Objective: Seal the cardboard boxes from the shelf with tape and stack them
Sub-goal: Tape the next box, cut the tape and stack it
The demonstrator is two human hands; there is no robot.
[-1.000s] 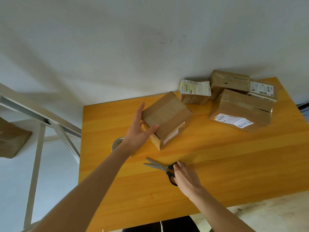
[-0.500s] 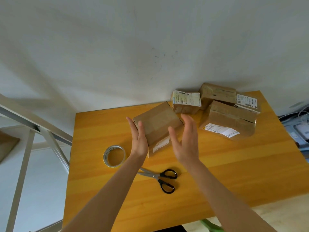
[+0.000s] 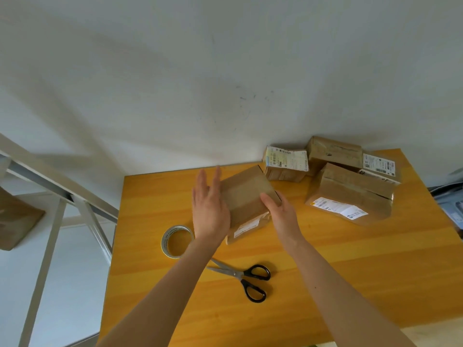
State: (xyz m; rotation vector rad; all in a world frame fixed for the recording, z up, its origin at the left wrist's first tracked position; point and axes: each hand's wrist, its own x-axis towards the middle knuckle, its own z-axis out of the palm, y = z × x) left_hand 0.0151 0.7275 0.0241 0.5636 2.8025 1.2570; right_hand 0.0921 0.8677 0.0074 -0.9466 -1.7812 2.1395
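Note:
A small brown cardboard box (image 3: 246, 194) with a white label on its near side lies tilted on the yellow wooden table (image 3: 350, 271). My left hand (image 3: 210, 211) presses flat against its left side, fingers straight. My right hand (image 3: 280, 211) clasps its right side, thumb on top. The box sits between both palms. A roll of clear tape (image 3: 175, 240) lies flat just left of my left wrist. Black-handled scissors (image 3: 240, 274) lie near the table's front, between my forearms.
Three more cardboard boxes stand at the back right by the wall: a labelled small one (image 3: 285, 162), one behind (image 3: 333, 151), and a large one (image 3: 350, 191) in front. A white metal shelf frame (image 3: 50, 176) stands left, holding another box (image 3: 15, 219).
My right hand left the scissors on the table and came up to the box's right side. My left hand shifted from gripping the box's corner to lying flat on its left side.

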